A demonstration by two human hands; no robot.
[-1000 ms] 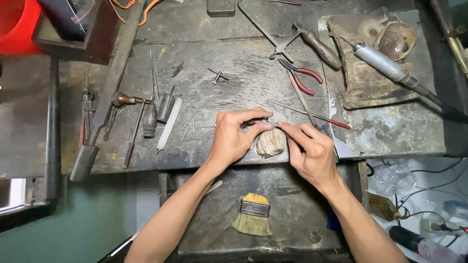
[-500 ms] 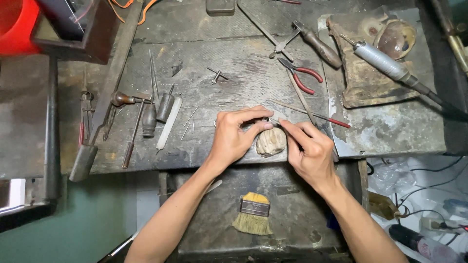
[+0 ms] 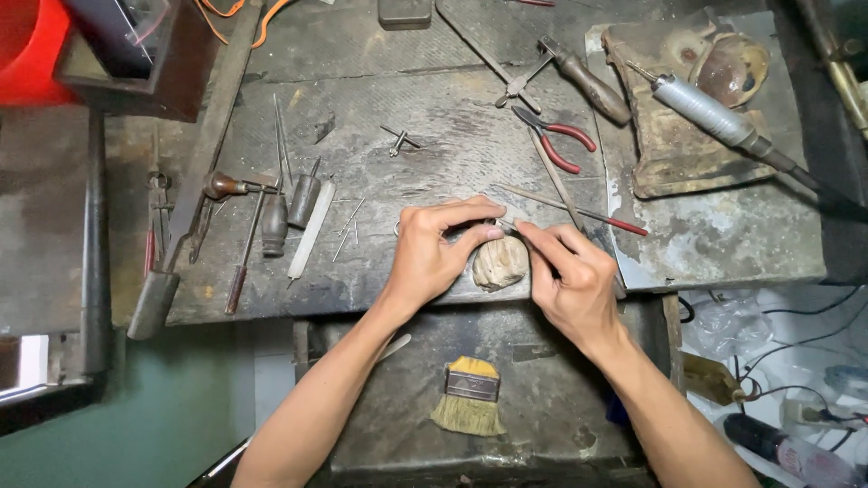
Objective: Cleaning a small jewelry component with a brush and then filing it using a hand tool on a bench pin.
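My left hand [image 3: 432, 255] pinches a tiny metal piece [image 3: 496, 223] between thumb and forefinger, just above a worn wooden bench peg [image 3: 500, 263] at the bench's front edge. My right hand [image 3: 571, 276] holds a thin tool [image 3: 509, 223] whose tip meets that piece. Both hands rest close together over the peg. The piece is too small to make out in detail.
Red-handled pliers [image 3: 553, 144], a rod with a red tip [image 3: 579, 210], a rotary handpiece [image 3: 716, 116] and a wooden-handled tool [image 3: 583, 80] lie at the back right. Gravers and files [image 3: 276, 212] lie left. A small brush [image 3: 469, 396] sits in the tray below. A red container [image 3: 27, 50] stands top left.
Both hands stay at the peg; the fingers shift only slightly on the small piece.
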